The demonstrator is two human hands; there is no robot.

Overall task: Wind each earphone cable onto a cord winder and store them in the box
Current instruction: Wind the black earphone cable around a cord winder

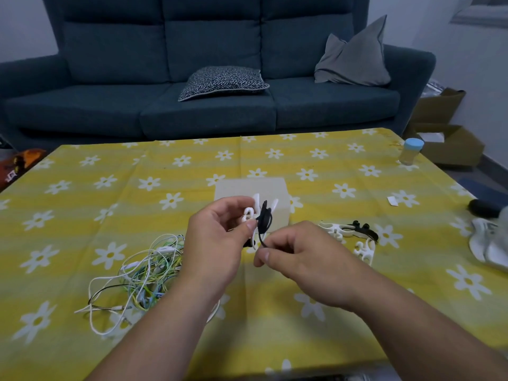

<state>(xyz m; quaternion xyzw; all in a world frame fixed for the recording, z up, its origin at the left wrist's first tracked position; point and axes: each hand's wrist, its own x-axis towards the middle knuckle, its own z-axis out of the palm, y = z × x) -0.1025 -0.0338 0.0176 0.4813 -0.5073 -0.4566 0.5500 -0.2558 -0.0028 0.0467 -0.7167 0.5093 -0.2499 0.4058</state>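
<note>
The table [82,215] wears a soft yellow cloth printed with white daisies, lightly creased. At its middle stands the box [275,188], pale, translucent and squarish, just behind the hands. Nothing can be made out inside it.

Left of the hands lies a tangle of earphone cables [143,273]: thin, glossy strands in white, green, yellow and black, looped through one another. Tugging one free would likely tighten the knots.

The left hand [217,240] curls round a white cord winder [248,215], flat hard plastic with rounded prongs, held up over the table. The right hand [299,257] pinches the black cable [261,236] between thumb and forefinger just below the winder, other fingers folded.

The cable looks slick and springy, so if tension drops the turns could slide off the smooth prongs and uncoil, while too hard a pull may strain the thin cord.

Spare winders [334,229] lie to the right, one seemingly wound with a black earphone [362,229].
</note>
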